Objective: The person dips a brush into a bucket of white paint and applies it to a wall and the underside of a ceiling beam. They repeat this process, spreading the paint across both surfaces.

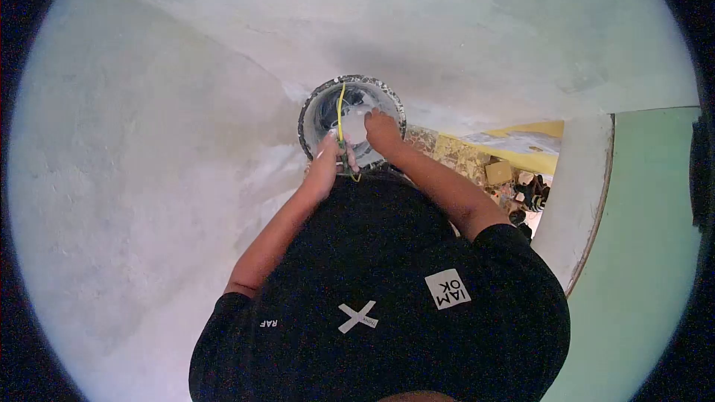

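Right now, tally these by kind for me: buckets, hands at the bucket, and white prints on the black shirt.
Bucket: 1
Hands, left hand and right hand: 2
White prints on the black shirt, "RAF", X and "I AM OK": 3
Total: 6

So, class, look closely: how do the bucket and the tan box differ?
Shape: the bucket has a round mouth, while the box looks rectangular.
Surface: the bucket's rim is dark with pale specks; the box looks plain tan.
Contact: the left hand is at the bucket's near side and the right hand reaches into its mouth; neither hand touches the box.
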Available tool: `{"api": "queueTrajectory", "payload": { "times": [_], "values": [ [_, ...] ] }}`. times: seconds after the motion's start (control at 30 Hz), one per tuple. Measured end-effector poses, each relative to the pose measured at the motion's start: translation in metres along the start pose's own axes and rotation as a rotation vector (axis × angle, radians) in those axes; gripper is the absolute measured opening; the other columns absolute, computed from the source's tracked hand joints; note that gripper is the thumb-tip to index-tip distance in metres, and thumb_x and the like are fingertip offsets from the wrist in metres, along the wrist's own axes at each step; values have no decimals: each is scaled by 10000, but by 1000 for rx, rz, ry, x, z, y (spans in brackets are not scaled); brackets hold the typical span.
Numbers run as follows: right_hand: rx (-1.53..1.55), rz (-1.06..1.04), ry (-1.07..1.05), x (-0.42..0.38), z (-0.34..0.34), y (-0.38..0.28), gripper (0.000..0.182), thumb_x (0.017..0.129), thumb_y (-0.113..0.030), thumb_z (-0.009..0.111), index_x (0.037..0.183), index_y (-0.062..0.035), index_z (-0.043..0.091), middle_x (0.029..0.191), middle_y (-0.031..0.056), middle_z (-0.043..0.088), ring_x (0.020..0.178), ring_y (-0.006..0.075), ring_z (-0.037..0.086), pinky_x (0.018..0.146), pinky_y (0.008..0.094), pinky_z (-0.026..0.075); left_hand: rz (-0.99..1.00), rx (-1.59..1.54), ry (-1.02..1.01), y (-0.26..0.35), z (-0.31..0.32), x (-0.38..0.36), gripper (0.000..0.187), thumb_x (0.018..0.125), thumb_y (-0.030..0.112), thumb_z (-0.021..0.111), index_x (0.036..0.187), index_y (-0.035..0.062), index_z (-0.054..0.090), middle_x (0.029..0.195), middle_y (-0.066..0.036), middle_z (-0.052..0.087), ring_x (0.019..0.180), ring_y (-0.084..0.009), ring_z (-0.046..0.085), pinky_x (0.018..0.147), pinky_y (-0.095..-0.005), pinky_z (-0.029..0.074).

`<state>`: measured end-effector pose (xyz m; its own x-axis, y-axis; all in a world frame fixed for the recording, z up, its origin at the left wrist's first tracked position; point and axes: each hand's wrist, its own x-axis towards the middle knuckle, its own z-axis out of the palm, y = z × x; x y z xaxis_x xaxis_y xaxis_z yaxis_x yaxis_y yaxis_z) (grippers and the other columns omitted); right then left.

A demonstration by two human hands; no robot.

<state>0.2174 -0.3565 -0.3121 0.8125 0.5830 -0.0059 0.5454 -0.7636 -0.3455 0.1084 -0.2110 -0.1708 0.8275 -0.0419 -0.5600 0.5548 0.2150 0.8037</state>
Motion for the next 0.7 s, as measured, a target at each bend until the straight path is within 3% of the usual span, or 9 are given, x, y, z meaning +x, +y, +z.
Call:
{"api": "queueTrajectory", "payload": {
  "times": [0.13, 0.2, 0.3, 0.37, 0.43, 0.5, 0.6, 0.67, 0.7],
  "values": [
    [-125, 86, 11, 6, 24, -9, 164, 769, -48, 612, 899, 50, 635, 910, 204, 626, 864, 351, 674, 729, 479, 567, 48, -101, -66, -8, -6, 4, 344, 1030, 376, 279, 1083, 88, 459, 793, -66, 557, 692, -195, 565, 693, -346, 489],
    [-138, 127, 9, 11, 39, -10, 159, 766, -47, 616, 890, 50, 629, 904, 202, 626, 841, 347, 680, 717, 480, 568, -4, -91, -132, -7, -16, 10, 220, 955, 219, 333, 1072, 80, 457, 798, -74, 538, 700, -199, 561, 691, -343, 486],
    [-2, 136, 35, 14, 42, -23, 159, 766, -25, 601, 906, 44, 629, 895, 209, 626, 791, 373, 684, 693, 502, 563, -24, -94, -217, 0, -34, 11, 232, 861, 130, 360, 1064, 68, 453, 795, -78, 514, 695, -202, 548, 691, -345, 488],
    [52, 133, -10, 14, 35, -31, 222, 771, -67, 602, 962, 43, 625, 914, 206, 639, 819, 378, 674, 726, 472, 559, -52, -35, -246, 15, -43, 7, 226, 859, 135, 376, 1059, 63, 452, 790, -77, 507, 686, -201, 542, 684, -345, 491],
    [129, 287, 11, 14, 32, -37, 191, 770, -76, 606, 925, 33, 631, 891, 209, 649, 837, 388, 672, 735, 488, 553, -82, 39, -326, 33, -37, 6, 221, 857, 140, 393, 1054, 59, 451, 786, -76, 500, 678, -200, 536, 677, -344, 495],
    [190, 470, 57, 1, 11, -29, 163, 770, -86, 611, 889, 22, 638, 869, 212, 658, 855, 397, 669, 744, 504, 546, -158, 34, -173, 53, -30, 6, 220, 851, 150, 408, 1045, 59, 455, 772, -76, 495, 661, -201, 526, 659, -345, 498],
    [355, 561, 105, -28, -19, -31, 208, 824, -173, 645, 910, 13, 680, 832, 202, 672, 852, 366, 678, 739, 487, 544, -195, 14, -234, 82, -26, 12, 215, 859, 168, 407, 1046, 79, 463, 756, -73, 493, 654, -205, 532, 651, -340, 502],
    [621, 881, 140, -53, 25, -16, 282, 885, -262, 654, 990, -8, 716, 793, 127, 680, 760, 268, 664, 647, 420, 530, -228, 61, -292, 103, -36, 18, 206, 894, 194, 389, 1050, 86, 470, 756, -72, 498, 652, -207, 536, 652, -341, 500],
    [1088, 982, 71, -66, -15, -25, 308, 907, -290, 645, 1034, -19, 717, 817, 97, 688, 736, 223, 635, 636, 382, 510, -251, 85, -308, 110, -41, 22, 207, 929, 219, 371, 1053, 93, 477, 755, -71, 504, 651, -209, 540, 652, -342, 498]
  ]
}}
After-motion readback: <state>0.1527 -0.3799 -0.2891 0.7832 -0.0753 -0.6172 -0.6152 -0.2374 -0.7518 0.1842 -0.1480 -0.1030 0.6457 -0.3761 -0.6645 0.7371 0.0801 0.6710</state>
